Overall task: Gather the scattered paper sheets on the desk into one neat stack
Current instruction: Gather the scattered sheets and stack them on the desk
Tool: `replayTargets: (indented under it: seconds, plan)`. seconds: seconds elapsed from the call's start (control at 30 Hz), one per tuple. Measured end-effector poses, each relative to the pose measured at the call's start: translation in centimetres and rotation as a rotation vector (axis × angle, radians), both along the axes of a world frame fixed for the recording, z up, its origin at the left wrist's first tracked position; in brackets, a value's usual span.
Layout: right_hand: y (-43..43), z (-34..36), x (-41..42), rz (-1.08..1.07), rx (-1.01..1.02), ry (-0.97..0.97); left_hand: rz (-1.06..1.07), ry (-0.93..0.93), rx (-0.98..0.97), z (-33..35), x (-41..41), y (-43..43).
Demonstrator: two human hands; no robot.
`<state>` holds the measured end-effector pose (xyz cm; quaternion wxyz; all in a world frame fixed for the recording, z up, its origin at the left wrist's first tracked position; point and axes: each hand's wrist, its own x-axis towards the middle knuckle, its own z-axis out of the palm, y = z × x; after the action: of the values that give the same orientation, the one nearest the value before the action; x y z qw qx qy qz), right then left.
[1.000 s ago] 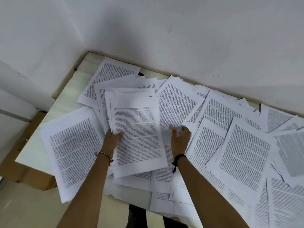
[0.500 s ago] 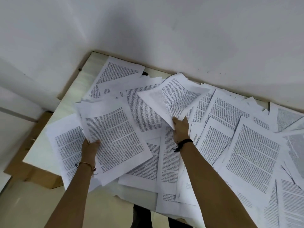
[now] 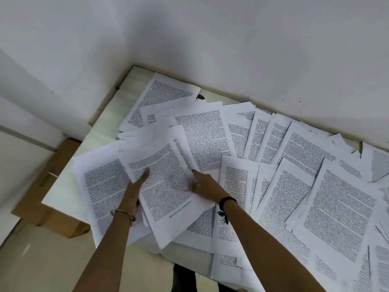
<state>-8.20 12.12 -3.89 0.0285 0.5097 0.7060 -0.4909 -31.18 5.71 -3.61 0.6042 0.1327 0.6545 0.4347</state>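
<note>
Paper sheets (image 3: pixel 341 209) lie scattered and overlapping across the desk (image 3: pixel 63 186). Left hand (image 3: pixel 134 190) grips the left edge of a tilted gathered bundle (image 3: pixel 166 186), thumb on top; right hand (image 3: pixel 202 186), fingers closed, presses its right edge.

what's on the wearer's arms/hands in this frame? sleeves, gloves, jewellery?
Both forearms are bare: no sleeves or gloves in view. The left hand has a thin gold-toned bangle at the wrist. The right hand has a black cord band at the wrist, with a short knotted tail hanging from it. Whether any ring is worn cannot be told.
</note>
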Motion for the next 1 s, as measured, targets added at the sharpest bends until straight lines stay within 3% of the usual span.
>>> replayTargets:
  seconds: [0.07,0.17,0.27,0.37,0.47,0.6,0.8,1.0]
  plan:
    - [0.9,-0.3,0.2,-0.045,0.106,0.009,0.029,0.063,0.005,-0.8,0.3,0.2]
    - [3.1,-1.1,1.7,-0.495,0.413,0.034,0.116,0.213,-0.048,-1.6,-0.4,0.7]
    - [5.9,-1.5,3.7,-0.749,0.462,-0.185,0.228,0.398,-0.090,-1.1,-2.8,0.5]
    - [7.7,-1.1,3.3,-0.701,0.372,-0.200,0.333,0.549,-0.158,-1.2,-5.7,-0.6]
    - [8.0,-0.8,0.8,-0.641,0.246,-0.071,0.431,0.537,-0.200,-1.1,-7.1,-1.2]
    - [7.1,-1.3,-2.7,-0.567,0.209,-0.072,0.409,0.520,-0.232,-1.0,-7.1,-1.0]
    - [6.0,-2.0,-4.9,-0.546,0.388,-0.248,0.388,0.552,-0.261,-1.5,-7.2,-0.6]
    - [5.5,-2.7,-7.3,-0.310,0.362,-0.110,0.397,0.584,-0.243,-1.6,-7.7,-1.0]
